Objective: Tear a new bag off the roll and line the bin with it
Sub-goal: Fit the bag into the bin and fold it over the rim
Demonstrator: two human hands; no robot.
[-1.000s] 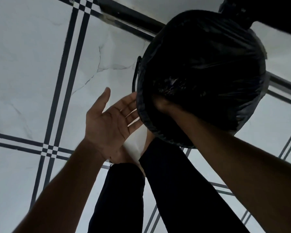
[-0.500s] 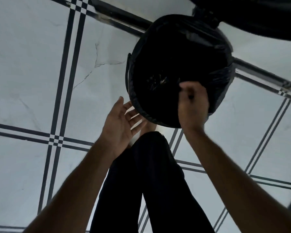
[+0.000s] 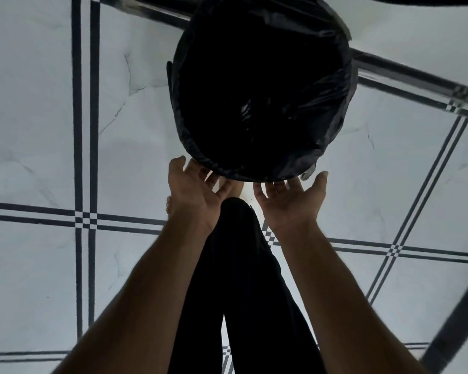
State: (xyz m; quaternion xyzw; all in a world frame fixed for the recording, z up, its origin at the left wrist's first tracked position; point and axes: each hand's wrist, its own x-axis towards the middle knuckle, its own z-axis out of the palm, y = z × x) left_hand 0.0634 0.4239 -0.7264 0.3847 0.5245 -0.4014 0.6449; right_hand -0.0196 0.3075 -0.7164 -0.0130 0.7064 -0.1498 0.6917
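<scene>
The bin (image 3: 262, 87) is standing on the pale tiled floor (image 3: 38, 117), a black bag (image 3: 322, 125) lining it and folding over its rim. The bin's far edge is running out past the top of the frame, and its inside is reading as one dark pit — only a few glints of crinkled plastic are showing low down.

The person is standing at the bin's near side, both arms reaching toward it. The left hand (image 3: 197, 193) is lying palm up at the near-left of the rim, fingers spread and loose; their tips are passing under the bag's overhang, so contact is hard to judge. The right hand (image 3: 292, 199) is mirroring it at the near-right, palm up, fingers apart, thumb out, fingertips likewise slipping beneath the plastic edge. Neither hand is curling round anything visible.

Dark trousers (image 3: 243, 292) are hanging between the forearms, directly nearer than the bin. Bare toes (image 3: 169, 206) are peeking out behind the left wrist — the rest of the foot is hidden.
</scene>
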